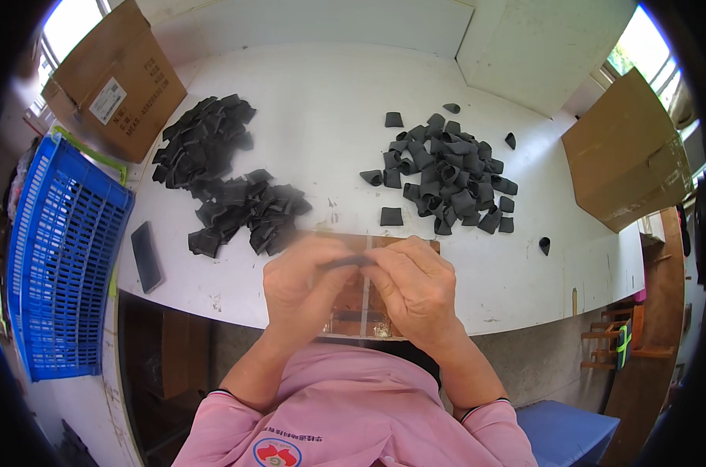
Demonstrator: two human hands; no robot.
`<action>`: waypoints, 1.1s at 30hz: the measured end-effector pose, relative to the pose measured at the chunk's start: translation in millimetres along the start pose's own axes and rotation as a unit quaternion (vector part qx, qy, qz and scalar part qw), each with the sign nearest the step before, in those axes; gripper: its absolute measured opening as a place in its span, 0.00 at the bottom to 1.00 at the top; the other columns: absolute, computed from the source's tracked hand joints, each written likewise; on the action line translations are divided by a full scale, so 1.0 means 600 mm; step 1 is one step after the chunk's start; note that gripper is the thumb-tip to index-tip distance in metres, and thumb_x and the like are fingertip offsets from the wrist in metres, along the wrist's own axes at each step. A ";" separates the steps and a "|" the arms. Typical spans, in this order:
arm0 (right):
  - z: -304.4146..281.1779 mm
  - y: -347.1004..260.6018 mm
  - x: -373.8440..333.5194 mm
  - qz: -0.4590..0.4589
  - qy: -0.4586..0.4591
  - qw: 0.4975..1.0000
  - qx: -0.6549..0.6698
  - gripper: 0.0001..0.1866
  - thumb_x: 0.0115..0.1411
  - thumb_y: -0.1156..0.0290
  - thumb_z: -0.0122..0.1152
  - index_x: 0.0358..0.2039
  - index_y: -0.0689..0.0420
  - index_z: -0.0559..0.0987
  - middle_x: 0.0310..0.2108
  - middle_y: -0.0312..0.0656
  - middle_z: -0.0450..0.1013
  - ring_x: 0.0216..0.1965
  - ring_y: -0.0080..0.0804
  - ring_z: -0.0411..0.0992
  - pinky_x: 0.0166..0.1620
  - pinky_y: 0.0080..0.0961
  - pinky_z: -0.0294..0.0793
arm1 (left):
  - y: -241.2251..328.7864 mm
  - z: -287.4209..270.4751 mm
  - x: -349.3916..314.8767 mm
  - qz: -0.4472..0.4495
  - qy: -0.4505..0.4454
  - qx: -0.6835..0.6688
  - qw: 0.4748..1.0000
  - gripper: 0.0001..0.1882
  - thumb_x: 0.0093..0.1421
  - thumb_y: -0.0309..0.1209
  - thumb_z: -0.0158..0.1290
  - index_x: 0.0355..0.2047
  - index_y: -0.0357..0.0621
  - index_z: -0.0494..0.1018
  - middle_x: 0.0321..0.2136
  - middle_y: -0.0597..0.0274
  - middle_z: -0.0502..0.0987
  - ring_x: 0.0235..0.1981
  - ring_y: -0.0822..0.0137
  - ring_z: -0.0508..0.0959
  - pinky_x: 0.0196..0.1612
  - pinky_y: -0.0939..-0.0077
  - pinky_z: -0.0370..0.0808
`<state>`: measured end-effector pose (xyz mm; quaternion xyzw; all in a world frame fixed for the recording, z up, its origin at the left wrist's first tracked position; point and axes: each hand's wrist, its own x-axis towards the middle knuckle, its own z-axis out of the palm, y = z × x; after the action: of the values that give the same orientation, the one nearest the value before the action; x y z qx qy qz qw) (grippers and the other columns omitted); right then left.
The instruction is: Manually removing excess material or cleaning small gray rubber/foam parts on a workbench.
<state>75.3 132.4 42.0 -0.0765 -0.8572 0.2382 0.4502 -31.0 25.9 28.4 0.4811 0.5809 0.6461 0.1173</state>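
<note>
Both hands meet over a reddish-brown board (347,302) at the table's near edge. Between them is a small piece of black, soft-looking material (351,261). My left hand (300,276), slightly blurred, pinches its left part with curled fingers. My right hand (416,284) has its thumb and fingers closed at the right end. The fingers hide much of the piece. Beyond my left hand lies a heap of flat black pieces (248,210), running back into a larger heap (201,140). Farther right is a pile of short black tubular sleeves (446,171), with some scattered singly.
Cardboard boxes stand at the far left (119,86) and right (625,152) of the white table (322,117). A blue plastic basket (69,265) is at the left edge, near a dark flat phone-like slab (146,257). A blue stool (567,432) is below right.
</note>
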 end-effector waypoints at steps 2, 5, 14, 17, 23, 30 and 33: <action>-0.002 -0.003 0.004 -0.015 -0.031 0.999 -0.013 0.09 0.41 0.75 0.62 0.24 0.60 0.72 0.19 0.36 0.65 0.20 0.29 0.64 0.20 0.22 0.63 | -0.004 0.000 -0.004 -0.010 0.040 -0.026 0.999 0.04 0.49 0.20 0.55 0.27 0.35 0.73 0.27 0.57 0.73 0.28 0.71 0.72 0.32 0.83 0.69; 0.003 0.002 0.005 -0.032 -0.035 0.998 -0.030 0.10 0.40 0.75 0.63 0.24 0.61 0.72 0.19 0.36 0.64 0.18 0.29 0.62 0.18 0.22 0.60 | -0.020 0.006 -0.004 -0.001 0.062 -0.076 0.995 0.05 0.48 0.18 0.52 0.28 0.36 0.74 0.26 0.60 0.75 0.23 0.73 0.73 0.26 0.83 0.68; 0.030 0.009 -0.012 -0.037 0.015 0.999 -0.023 0.07 0.39 0.81 0.59 0.22 0.61 0.72 0.18 0.39 0.64 0.18 0.33 0.61 0.18 0.25 0.59 | -0.021 0.010 -0.010 -0.068 0.037 -0.105 0.991 0.03 0.53 0.21 0.51 0.29 0.34 0.72 0.24 0.60 0.73 0.19 0.78 0.71 0.19 0.90 0.66; 0.022 0.004 -0.010 -0.010 -0.008 0.999 -0.033 0.06 0.39 0.83 0.57 0.21 0.61 0.72 0.17 0.40 0.64 0.18 0.34 0.62 0.19 0.25 0.60 | -0.029 0.019 -0.013 -0.070 0.034 -0.078 0.994 0.02 0.55 0.21 0.49 0.29 0.35 0.71 0.21 0.64 0.72 0.17 0.81 0.70 0.18 0.89 0.65; -0.035 0.046 0.059 0.280 0.072 0.880 0.378 0.18 0.62 0.62 0.43 0.35 0.67 0.71 0.20 0.35 0.68 0.19 0.15 0.61 0.22 0.11 0.61 | -0.078 0.023 -0.071 -0.107 0.138 0.091 0.980 0.05 0.51 0.19 0.50 0.30 0.35 0.69 0.23 0.61 0.71 0.22 0.74 0.71 0.23 0.82 0.67; 0.032 0.053 -0.077 0.454 -0.050 0.840 0.292 0.11 0.60 0.68 0.47 0.34 0.62 0.74 0.19 0.32 0.68 0.19 0.14 0.62 0.22 0.10 0.61 | -0.198 -0.058 -0.063 -0.067 0.139 0.467 0.871 0.22 0.42 0.18 0.52 0.41 0.37 0.65 0.39 0.51 0.66 0.39 0.53 0.67 0.40 0.66 0.65; 0.041 0.055 -0.112 0.481 -0.078 0.830 0.271 0.12 0.60 0.67 0.48 0.33 0.63 0.74 0.18 0.32 0.68 0.19 0.15 0.63 0.22 0.11 0.62 | -0.241 -0.073 -0.056 -0.107 0.056 0.566 0.815 0.23 0.43 0.22 0.53 0.43 0.37 0.65 0.39 0.53 0.67 0.39 0.55 0.67 0.39 0.67 0.65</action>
<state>92.2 129.6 -35.0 -0.3353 -0.6456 0.6522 0.2128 -106.2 17.4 -106.8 0.3598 0.8977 0.2122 -0.1404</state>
